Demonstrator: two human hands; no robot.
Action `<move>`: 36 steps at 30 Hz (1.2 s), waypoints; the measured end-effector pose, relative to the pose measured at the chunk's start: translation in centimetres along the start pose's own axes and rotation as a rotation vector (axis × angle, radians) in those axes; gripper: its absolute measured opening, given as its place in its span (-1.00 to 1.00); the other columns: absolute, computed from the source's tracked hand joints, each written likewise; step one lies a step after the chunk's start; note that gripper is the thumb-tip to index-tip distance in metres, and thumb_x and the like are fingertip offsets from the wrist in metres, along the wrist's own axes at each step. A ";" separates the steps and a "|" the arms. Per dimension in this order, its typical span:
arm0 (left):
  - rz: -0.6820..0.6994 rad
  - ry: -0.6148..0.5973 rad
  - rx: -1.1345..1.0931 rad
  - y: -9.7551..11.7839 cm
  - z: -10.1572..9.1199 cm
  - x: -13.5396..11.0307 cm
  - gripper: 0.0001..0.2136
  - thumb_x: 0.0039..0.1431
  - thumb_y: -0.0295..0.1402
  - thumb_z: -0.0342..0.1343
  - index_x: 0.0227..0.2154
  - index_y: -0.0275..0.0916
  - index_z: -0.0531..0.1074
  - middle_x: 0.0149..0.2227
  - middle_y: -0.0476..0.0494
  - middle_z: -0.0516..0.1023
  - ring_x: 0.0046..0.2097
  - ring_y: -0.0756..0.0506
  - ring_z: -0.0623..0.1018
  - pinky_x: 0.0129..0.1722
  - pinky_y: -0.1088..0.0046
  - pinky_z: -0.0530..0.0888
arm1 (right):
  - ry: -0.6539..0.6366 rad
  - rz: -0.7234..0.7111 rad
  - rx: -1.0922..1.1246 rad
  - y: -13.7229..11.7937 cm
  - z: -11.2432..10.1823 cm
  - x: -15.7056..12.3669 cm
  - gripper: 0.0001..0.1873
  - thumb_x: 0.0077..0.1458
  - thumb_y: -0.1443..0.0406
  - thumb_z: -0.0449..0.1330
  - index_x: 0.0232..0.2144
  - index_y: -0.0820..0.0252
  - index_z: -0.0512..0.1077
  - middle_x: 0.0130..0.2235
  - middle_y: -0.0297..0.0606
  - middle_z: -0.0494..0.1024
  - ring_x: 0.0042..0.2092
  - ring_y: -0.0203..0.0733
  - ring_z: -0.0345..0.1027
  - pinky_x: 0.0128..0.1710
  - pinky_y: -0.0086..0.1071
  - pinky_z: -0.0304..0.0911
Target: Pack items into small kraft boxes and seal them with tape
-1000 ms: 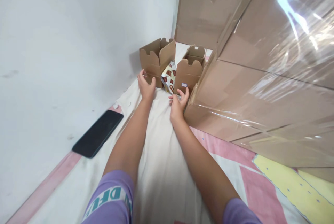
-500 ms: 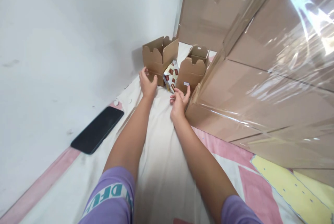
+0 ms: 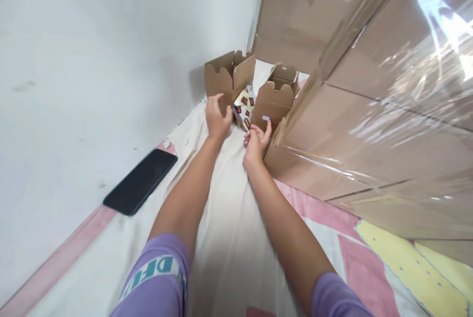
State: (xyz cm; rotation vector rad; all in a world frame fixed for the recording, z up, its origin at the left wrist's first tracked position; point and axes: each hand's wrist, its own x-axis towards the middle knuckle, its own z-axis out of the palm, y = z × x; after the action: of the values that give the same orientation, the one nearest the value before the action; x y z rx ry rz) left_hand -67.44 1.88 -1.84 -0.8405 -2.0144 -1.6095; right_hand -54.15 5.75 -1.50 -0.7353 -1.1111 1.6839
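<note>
Two small open-topped cardboard boxes stand side by side on the cloth. My left hand is in front of the left cardboard box, its fingers curved and apart; nothing shows in its grasp, and I cannot tell whether it touches the box. Just before the right cardboard box is my right hand, palm turned up and fingers loosely spread, holding nothing. Between the two boxes leans a white packet with brown and red printed shapes. A small white label is on the right box's front.
A black phone lies by the white wall on the left. A large taped carton rises along the right, and a cardboard panel stands behind the boxes. Patterned cloth covers the surface.
My left hand has shifted right and slightly up, across the left box's front towards the packet. My right hand stays nearly where it was. The view has moved a little.
</note>
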 end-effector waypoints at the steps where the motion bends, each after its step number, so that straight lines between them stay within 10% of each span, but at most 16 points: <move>1: 0.027 -0.050 0.000 1.2 0.5 0.0 -0.63 0.30 -0.28 0.11 0.13 -0.17 0.30 0.08 -0.24 0.47 0.17 -0.18 0.43 0.25 0.17 0.32 | -0.001 0.000 0.000 0.0 0.0 0.0 -0.08 0.02 0.42 0.11 0.42 -0.01 0.00 -0.12 -0.34 0.49 -0.49 -0.44 0.25 -0.52 -0.56 0.17; 6: 0.066 -0.273 0.047 5.9 3.4 -0.3 -0.50 0.23 -0.28 0.13 0.24 -0.08 0.32 0.27 -0.24 0.43 0.41 -0.26 0.23 0.33 0.01 0.17 | -0.010 0.004 0.016 0.4 -0.1 0.4 -0.05 0.02 0.40 0.10 0.45 0.05 -0.04 -0.14 -0.30 0.51 -0.45 -0.38 0.29 -0.42 -0.49 0.31; 12: -0.046 -0.409 0.121 6.2 4.4 -1.4 -0.56 0.33 -0.28 0.02 0.25 -0.02 0.36 0.25 -0.25 0.47 0.37 -0.28 0.31 0.33 -0.13 0.08 | 0.003 0.005 0.039 1.4 0.0 0.9 -0.03 0.03 0.40 0.07 0.48 0.03 -0.10 -0.12 -0.23 0.53 -0.24 -0.25 0.45 -0.28 -0.39 0.42; 36: -0.094 -0.412 0.123 6.2 4.1 -2.1 -0.63 0.39 -0.28 0.02 0.22 -0.01 0.39 0.17 -0.18 0.55 0.27 -0.19 0.38 0.28 0.01 0.14 | 0.055 -0.052 0.015 1.2 0.0 1.1 -0.06 -0.05 0.48 0.07 0.40 0.05 0.01 -0.12 -0.28 0.46 -0.23 -0.30 0.42 -0.17 -0.39 0.42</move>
State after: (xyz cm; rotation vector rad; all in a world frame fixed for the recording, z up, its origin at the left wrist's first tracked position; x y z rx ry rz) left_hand -61.47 6.38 0.22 -1.1174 -2.4383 -1.4291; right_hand -54.94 6.61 -2.56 -0.7328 -1.0695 1.6176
